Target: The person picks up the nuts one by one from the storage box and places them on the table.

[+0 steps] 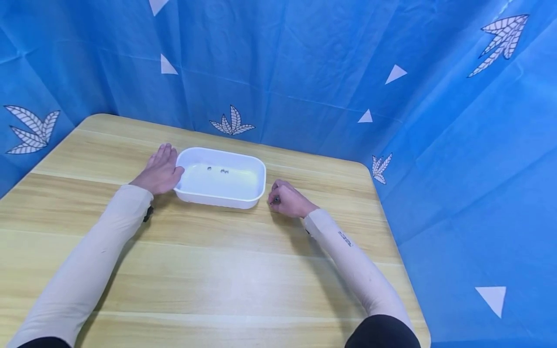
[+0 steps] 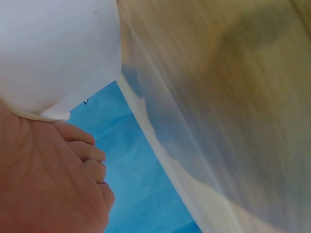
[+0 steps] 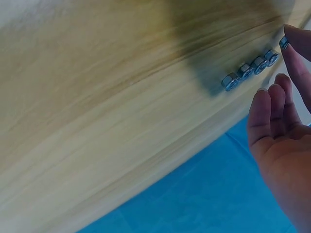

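A white plastic tray (image 1: 217, 197) sits near the back of the table, with a few small metal pieces (image 1: 209, 168) on its floor. At its left end my left hand (image 1: 161, 171) holds the wall, thumb over the rim and fingers stretched along the outside. Right of the tray, my right hand (image 1: 288, 199) pinches a small metal nut (image 3: 284, 43) between thumb and forefinger. Several similar nuts (image 3: 245, 71) stand in a row on the tabletop beside that hand. In the left wrist view the thumb is hidden behind the tray wall.
The wood-grain table (image 1: 235, 275) has rounded corners. A blue patterned curtain (image 1: 304, 72) hangs behind it and along its right side. Both forearms, in pale sleeves, reach across the table from the front.
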The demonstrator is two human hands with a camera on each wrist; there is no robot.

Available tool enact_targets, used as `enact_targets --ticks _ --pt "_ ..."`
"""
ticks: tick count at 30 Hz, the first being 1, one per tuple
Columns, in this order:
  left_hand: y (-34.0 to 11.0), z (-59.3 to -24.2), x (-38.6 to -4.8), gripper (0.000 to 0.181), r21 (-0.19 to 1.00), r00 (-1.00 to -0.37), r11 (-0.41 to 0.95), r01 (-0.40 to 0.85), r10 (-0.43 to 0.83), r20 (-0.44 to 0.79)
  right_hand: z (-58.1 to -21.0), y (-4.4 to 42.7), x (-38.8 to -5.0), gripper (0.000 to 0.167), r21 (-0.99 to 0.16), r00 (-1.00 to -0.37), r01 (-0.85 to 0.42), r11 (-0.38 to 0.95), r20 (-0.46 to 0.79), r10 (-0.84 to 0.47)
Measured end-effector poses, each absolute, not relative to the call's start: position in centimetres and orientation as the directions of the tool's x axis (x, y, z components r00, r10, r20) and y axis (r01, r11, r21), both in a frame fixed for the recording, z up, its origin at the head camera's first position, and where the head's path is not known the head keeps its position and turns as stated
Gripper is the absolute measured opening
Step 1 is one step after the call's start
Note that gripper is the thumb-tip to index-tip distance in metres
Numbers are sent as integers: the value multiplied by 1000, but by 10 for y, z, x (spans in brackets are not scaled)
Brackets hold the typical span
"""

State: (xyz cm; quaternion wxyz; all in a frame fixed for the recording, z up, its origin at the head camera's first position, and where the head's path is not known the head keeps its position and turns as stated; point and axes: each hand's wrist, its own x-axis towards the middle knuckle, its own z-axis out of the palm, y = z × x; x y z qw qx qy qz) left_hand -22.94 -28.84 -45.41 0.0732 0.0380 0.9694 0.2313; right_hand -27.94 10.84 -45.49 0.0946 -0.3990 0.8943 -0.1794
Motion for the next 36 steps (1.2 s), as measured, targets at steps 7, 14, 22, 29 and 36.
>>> enact_targets --ticks 7,14,22,29,36 --pt "-289 -455 -231 77 448 -986 893 34 104 -132 -456 108 -285 10 -433 -653 -670 603 -42 -756" --pt "-289 -455 -232 77 447 -985 894 28 100 -138 -458 109 -288 10 -437 -659 -660 611 -53 -751" --pt "-289 -455 -232 77 448 -985 894 26 98 -139 -459 109 -289 10 -437 -663 -653 618 -64 -746" --pt "-288 -454 -231 77 445 -985 895 24 97 -141 -457 108 -288 11 -455 -673 -633 627 -78 -736" --pt "-288 -450 -230 76 448 -984 894 19 97 -151 -455 108 -286 12 -454 -685 -623 637 -76 -725"
